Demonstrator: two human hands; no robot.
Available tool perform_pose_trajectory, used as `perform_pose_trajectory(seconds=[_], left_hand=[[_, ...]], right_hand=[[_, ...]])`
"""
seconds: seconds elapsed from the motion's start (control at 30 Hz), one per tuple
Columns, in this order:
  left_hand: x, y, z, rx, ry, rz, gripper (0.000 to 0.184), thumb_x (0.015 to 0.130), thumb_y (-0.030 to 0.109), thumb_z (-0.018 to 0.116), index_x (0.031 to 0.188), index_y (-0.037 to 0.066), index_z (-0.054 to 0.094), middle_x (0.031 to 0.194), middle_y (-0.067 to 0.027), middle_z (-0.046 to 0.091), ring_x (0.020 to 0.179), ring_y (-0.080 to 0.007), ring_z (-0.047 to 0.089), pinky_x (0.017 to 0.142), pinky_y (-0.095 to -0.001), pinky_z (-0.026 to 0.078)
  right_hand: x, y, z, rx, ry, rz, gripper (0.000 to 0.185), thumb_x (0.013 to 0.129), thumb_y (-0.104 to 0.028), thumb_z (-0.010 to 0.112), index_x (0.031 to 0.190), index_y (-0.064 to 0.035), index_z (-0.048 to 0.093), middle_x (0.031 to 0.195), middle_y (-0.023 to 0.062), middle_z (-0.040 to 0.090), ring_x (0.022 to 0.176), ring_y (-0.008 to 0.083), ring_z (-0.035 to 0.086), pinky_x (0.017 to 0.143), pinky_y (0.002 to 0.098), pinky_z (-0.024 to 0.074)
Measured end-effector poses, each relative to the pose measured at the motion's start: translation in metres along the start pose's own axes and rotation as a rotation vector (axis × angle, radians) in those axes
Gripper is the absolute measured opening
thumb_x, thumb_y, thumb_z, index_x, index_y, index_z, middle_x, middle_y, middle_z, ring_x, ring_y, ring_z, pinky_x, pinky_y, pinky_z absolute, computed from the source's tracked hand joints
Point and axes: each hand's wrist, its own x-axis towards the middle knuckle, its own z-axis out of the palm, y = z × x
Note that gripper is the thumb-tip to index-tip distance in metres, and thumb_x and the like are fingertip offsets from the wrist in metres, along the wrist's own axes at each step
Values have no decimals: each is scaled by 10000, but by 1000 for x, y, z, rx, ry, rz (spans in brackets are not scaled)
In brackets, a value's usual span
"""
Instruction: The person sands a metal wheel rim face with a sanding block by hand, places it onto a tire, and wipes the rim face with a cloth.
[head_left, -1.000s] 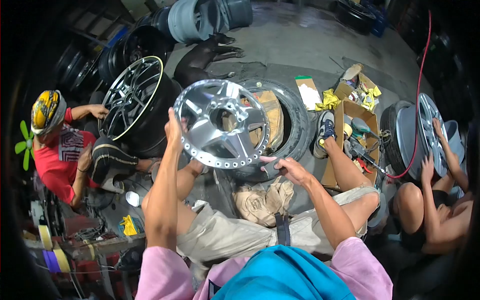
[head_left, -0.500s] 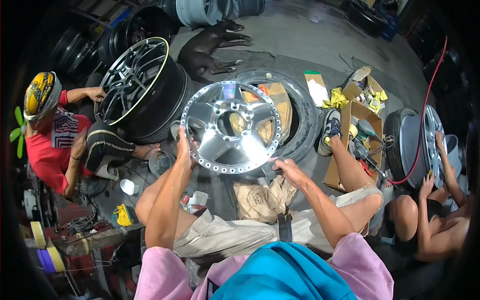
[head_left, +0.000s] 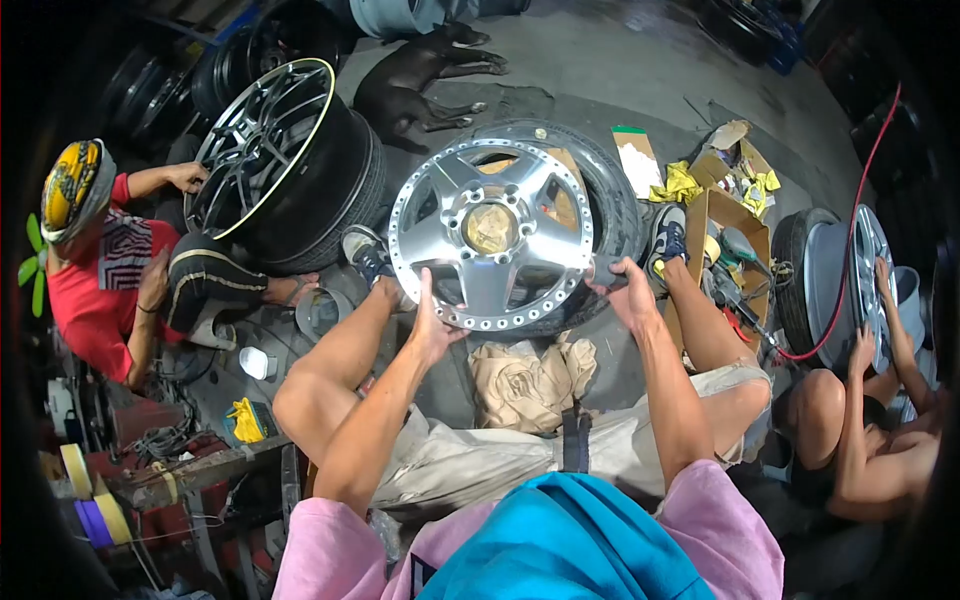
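Held wheel [head_left: 487, 285]: glossy smooth metal. Tyre [head_left: 619, 215]: matt rubber. Box [head_left: 700, 235]: matt cardboard. Shorts [head_left: 450, 455]: wrinkled matt cloth.

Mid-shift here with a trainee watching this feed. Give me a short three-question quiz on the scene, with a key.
1. True or false: the wearer's left hand touches the rim of the silver wheel.
2. Multiple choice: which colour is the hose on the right side of the view?
A. Blue
B. Red
C. Green
3. Short answer: which animal lies near the top of the view, left of centre?

Key:
1. True
2. B
3. A black dog
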Motion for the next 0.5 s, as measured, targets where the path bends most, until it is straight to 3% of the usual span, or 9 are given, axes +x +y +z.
perform_pose_trajectory(seconds=[0.13, 0.23, 0.4, 0.5], left_hand=[[-11, -11, 19, 33, -122, -48, 1047, 863, 963, 388, 1397, 82, 576, 1143, -135, 685, 1013, -277, 664, 872, -452, 535], [-20, -14, 27, 157, -146, -91, 1096, 886, 924, 436, 1366, -55, 551, 1236, -223, 652, 1101, -319, 656, 966, -466, 547], [-5, -27, 11, 160, -148, -60, 930, 954, 808, 489, 1353, -28, 577, 1178, -216, 686, 1066, -315, 686, 939, -446, 569], [-2, -31, 4, 196, -155, -25, 934, 1001, 757, 464, 1369, -98, 541, 1263, -277, 663, 1175, -357, 662, 1030, -474, 540]], right_hand=[[3, -4, -3, 93, 48, -68, 335, 889, -220, 638, 1165, -31, 636, 1200, 120, 688, 1157, 259, 637, 1037, 450, 502], [1, 0, -6, 175, 24, -34, 344, 877, -229, 650, 1168, -46, 635, 1207, 123, 680, 1161, 278, 633, 1054, 496, 501], [-27, 20, 6, 121, -90, 126, 371, 900, -194, 637, 1231, -25, 639, 1220, 124, 690, 1149, 258, 652, 1030, 478, 517], [-33, 28, 14, 44, -126, 130, 316, 910, -164, 635, 1189, -18, 659, 1171, 109, 705, 1088, 243, 668, 1001, 454, 537]])
